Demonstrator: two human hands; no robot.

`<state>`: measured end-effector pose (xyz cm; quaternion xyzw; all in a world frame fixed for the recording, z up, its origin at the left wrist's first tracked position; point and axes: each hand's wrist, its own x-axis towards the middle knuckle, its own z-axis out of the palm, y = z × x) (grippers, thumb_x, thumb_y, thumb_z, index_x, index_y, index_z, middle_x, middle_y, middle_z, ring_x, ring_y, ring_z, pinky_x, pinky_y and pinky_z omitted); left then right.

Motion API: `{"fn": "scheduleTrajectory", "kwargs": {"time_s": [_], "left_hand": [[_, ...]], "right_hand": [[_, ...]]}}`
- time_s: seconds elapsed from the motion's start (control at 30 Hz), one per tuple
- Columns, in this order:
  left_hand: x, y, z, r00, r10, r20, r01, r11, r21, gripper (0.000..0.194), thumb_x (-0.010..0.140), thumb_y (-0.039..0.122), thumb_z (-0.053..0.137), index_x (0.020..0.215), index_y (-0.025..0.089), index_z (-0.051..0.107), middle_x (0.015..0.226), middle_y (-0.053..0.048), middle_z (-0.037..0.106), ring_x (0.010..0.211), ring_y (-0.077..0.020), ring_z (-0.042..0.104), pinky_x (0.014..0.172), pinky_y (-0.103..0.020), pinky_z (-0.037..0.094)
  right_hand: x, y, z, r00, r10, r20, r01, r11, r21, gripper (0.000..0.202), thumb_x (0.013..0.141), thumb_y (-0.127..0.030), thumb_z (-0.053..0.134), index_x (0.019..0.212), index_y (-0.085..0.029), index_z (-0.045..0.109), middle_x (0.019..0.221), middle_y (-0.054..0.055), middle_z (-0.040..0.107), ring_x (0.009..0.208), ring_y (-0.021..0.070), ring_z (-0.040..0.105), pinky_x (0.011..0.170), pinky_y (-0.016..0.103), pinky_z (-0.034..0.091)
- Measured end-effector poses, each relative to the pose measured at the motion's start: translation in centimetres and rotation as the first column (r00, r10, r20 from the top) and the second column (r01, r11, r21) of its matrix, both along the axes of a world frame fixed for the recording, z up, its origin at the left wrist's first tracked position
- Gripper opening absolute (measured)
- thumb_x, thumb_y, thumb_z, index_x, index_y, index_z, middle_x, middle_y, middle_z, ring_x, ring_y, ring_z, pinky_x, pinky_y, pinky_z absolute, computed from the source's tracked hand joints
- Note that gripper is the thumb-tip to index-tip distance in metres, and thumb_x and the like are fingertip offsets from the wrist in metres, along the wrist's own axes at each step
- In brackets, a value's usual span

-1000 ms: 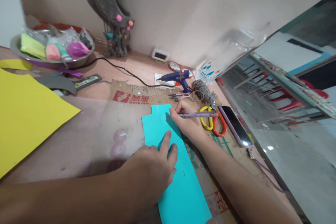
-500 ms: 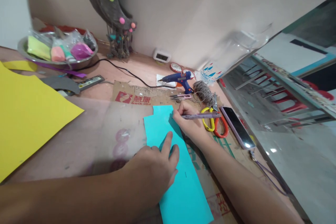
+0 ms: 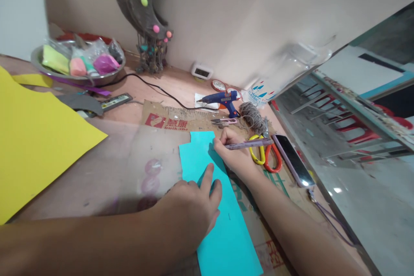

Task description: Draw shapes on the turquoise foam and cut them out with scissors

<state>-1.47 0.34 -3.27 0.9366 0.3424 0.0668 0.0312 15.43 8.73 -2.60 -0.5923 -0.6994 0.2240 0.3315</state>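
A turquoise sheet of paper (image 3: 223, 224) lies lengthwise before me, with a step cut in its far left corner and a short dark mark lower down. Across its middle rests my left hand (image 3: 190, 202), fingers apart and pressing on the sheet, holding nothing. My right hand (image 3: 234, 151) grips a purple pen (image 3: 249, 143) at the paper's far right edge. The pen's tip is hidden behind the fingers. Just right of that hand lie scissors with one yellow and one orange handle (image 3: 273, 158).
Cardboard (image 3: 164, 118) lies under the paper. Beyond are a blue glue gun (image 3: 221, 98), small snips (image 3: 224, 121) and grey twine (image 3: 252, 116). A phone (image 3: 294, 159) sits by the right table edge. Yellow paper (image 3: 42, 138) and a metal bowl of bagged clay (image 3: 82, 78) are left.
The view has shifted slightly, so the scene sits a little lower and further right. Both hands keep nearly the same place on the paper, the pen still held.
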Motion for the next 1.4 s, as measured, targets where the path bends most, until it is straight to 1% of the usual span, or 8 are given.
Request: {"fn": "scheduleTrajectory", "kwargs": {"time_s": [0.23,0.43,0.6,0.73,0.87,1.17,1.3,1.4], "left_hand": [[-0.1,-0.1,-0.6,1.0,0.004,0.023,-0.006,0.997,0.079,0.049,0.093,0.046,0.045,0.131,0.019,0.062,0.144,-0.023,0.046,0.049,-0.0184,0.064,0.042,-0.034,0.043],[0.0,-0.3,-0.7,0.999,0.01,0.043,-0.014,0.995,0.098,0.049,0.091,0.046,0.049,0.13,0.019,0.062,0.141,-0.021,0.052,0.05,-0.018,0.063,0.042,-0.032,0.04],[0.1,-0.4,-0.9,0.999,0.015,0.034,-0.018,0.995,0.103,0.05,0.09,0.048,0.05,0.13,0.019,0.062,0.142,-0.022,0.051,0.049,-0.0178,0.063,0.043,-0.033,0.04],[0.0,-0.3,-0.7,0.999,0.015,0.031,-0.018,0.993,0.113,0.05,0.092,0.048,0.047,0.13,0.019,0.062,0.142,-0.022,0.05,0.05,-0.0182,0.063,0.044,-0.033,0.041],[-0.1,-0.4,-0.6,1.0,0.013,0.015,-0.014,0.995,0.097,0.049,0.092,0.048,0.048,0.13,0.02,0.062,0.143,-0.021,0.049,0.05,-0.0177,0.063,0.044,-0.033,0.041],[-0.1,-0.4,-0.5,0.999,0.014,0.029,-0.017,0.994,0.103,0.049,0.092,0.048,0.047,0.129,0.02,0.062,0.144,-0.021,0.048,0.051,-0.0178,0.063,0.044,-0.033,0.042],[-0.1,-0.3,-0.1,1.0,-0.002,0.008,0.002,0.997,0.073,0.048,0.092,0.047,0.047,0.13,0.02,0.062,0.142,-0.022,0.049,0.049,-0.018,0.063,0.041,-0.032,0.04],[-0.1,-0.3,-0.3,1.0,-0.003,0.001,0.003,0.997,0.071,0.047,0.094,0.044,0.044,0.13,0.02,0.062,0.142,-0.022,0.049,0.049,-0.0178,0.063,0.042,-0.033,0.04]], "right_hand": [[-0.4,-0.5,0.2,0.991,-0.063,-0.114,0.064,0.998,0.003,0.028,0.079,-0.028,0.054,0.06,-0.024,0.035,0.052,-0.007,0.035,0.048,0.0106,0.031,0.048,0.026,0.025],[-1.0,-0.8,0.1,0.997,-0.046,-0.067,0.045,0.999,-0.022,0.025,0.077,-0.025,0.053,0.06,-0.024,0.035,0.051,-0.008,0.033,0.047,0.0105,0.032,0.047,0.025,0.025],[-0.9,-0.6,-0.3,0.998,-0.019,-0.056,0.017,0.999,-0.039,0.025,0.077,-0.026,0.053,0.06,-0.024,0.036,0.052,-0.007,0.033,0.048,0.0104,0.032,0.048,0.025,0.026],[-0.8,-0.6,-0.5,0.996,-0.008,-0.086,0.002,0.998,-0.063,0.025,0.079,-0.028,0.053,0.061,-0.024,0.035,0.053,-0.008,0.032,0.048,0.0102,0.031,0.047,0.025,0.025],[-0.9,-0.6,-0.4,0.997,0.009,-0.07,-0.014,0.998,-0.063,0.026,0.079,-0.027,0.053,0.061,-0.024,0.035,0.052,-0.008,0.032,0.047,0.0105,0.03,0.047,0.025,0.024],[-0.9,-0.6,-0.1,0.999,-0.023,-0.04,0.021,0.999,-0.039,0.024,0.076,-0.023,0.052,0.06,-0.024,0.034,0.052,-0.007,0.032,0.048,0.011,0.031,0.048,0.026,0.025],[-0.8,-0.5,-0.1,0.996,-0.071,-0.058,0.073,0.997,0.032,0.027,0.079,-0.026,0.053,0.06,-0.023,0.035,0.053,-0.007,0.033,0.05,0.011,0.032,0.05,0.026,0.026],[-1.0,-0.3,-0.1,0.997,-0.052,-0.063,0.053,0.999,0.014,0.028,0.08,-0.028,0.054,0.06,-0.023,0.035,0.052,-0.007,0.033,0.049,0.0109,0.031,0.049,0.026,0.025]]}}
